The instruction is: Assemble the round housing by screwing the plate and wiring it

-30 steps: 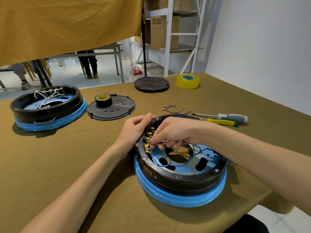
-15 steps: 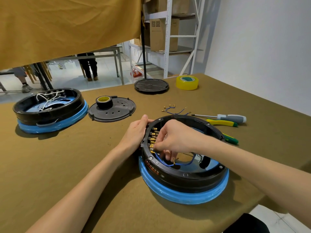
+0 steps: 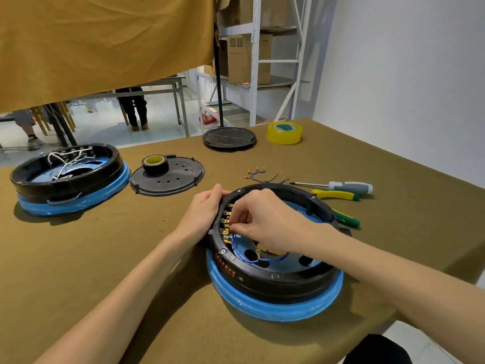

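Inside housing [image 3: 275,282]: my right hand [image 3: 267,222] pinched blue wire [image 3: 259,260] onto terminals [image 3: 226,227]
Left hand [image 3: 202,214]: gripped rim
Progress: wiring partway, plate [image 3: 168,177] still off

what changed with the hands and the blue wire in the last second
The right hand moved up the row of brass terminals inside the near housing, still pinching the blue wire, whose free end now hangs loose over the floor. The left hand stays gripping the rim. The tools and other parts have not moved.
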`<move>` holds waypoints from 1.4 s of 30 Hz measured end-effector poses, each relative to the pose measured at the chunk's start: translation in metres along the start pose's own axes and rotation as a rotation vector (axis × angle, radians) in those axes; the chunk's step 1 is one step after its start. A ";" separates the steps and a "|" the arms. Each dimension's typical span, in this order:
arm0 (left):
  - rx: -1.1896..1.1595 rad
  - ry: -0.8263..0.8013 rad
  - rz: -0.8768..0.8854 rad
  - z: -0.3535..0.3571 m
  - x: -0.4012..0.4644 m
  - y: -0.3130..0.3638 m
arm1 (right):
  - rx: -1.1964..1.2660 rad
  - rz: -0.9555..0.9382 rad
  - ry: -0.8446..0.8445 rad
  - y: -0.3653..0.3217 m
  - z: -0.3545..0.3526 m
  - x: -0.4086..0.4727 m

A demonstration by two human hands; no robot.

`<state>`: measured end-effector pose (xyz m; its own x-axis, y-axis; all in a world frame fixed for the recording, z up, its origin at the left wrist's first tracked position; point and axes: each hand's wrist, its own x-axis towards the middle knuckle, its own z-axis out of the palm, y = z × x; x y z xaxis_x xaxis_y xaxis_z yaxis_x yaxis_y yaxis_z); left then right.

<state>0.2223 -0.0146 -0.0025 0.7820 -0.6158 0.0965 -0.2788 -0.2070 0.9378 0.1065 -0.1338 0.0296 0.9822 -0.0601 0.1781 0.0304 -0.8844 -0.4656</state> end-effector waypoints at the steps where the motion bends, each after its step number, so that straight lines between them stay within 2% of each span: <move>1: 0.001 -0.006 -0.029 -0.002 -0.003 0.000 | -0.011 -0.007 -0.020 0.000 -0.002 -0.001; 3: 0.003 -0.019 -0.067 -0.004 -0.007 0.002 | 0.025 -0.003 -0.008 0.007 -0.017 0.000; 6: 0.020 -0.036 -0.075 -0.003 -0.014 -0.002 | 0.120 0.070 0.254 0.035 -0.045 0.018; 8: 0.021 -0.018 -0.061 0.000 -0.016 -0.003 | 0.026 0.178 0.364 0.063 -0.054 0.034; 9: 0.012 -0.010 -0.058 0.000 -0.016 -0.003 | -0.040 0.229 0.329 0.078 -0.056 0.043; 13: -0.001 -0.017 -0.049 -0.001 -0.017 -0.001 | -0.222 0.331 -0.002 0.118 -0.055 0.076; 16: 0.008 -0.038 -0.052 -0.002 -0.017 -0.002 | -0.231 0.366 -0.122 0.133 -0.053 0.090; 20: 0.020 -0.038 -0.042 -0.004 -0.014 -0.004 | -0.186 0.417 -0.080 0.149 -0.048 0.092; 24: 0.017 -0.053 -0.037 -0.004 -0.012 -0.006 | -0.169 0.348 -0.002 0.159 -0.044 0.087; 28: 0.009 -0.065 -0.041 -0.005 -0.010 -0.009 | 0.066 0.374 0.230 0.157 -0.058 0.079; 31: 0.005 -0.070 -0.039 -0.005 -0.007 -0.010 | 0.104 0.528 0.425 0.154 -0.081 0.071; 33: 0.013 -0.063 -0.037 -0.005 -0.005 -0.009 | 0.276 0.622 0.497 0.148 -0.094 0.060; 36: 0.014 -0.049 -0.029 -0.004 -0.003 -0.008 | 0.951 0.544 0.439 0.120 -0.100 0.040; 37: 0.014 -0.048 -0.027 -0.003 -0.003 -0.009 | 1.091 0.490 0.415 0.111 -0.099 0.034; 42: 0.012 -0.032 -0.023 -0.002 -0.005 -0.008 | 1.165 0.346 0.262 0.074 -0.082 0.011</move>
<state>0.2213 -0.0083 -0.0102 0.7700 -0.6348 0.0645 -0.2681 -0.2302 0.9355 0.1043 -0.2379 0.0678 0.9089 -0.4170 -0.0018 0.0555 0.1253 -0.9906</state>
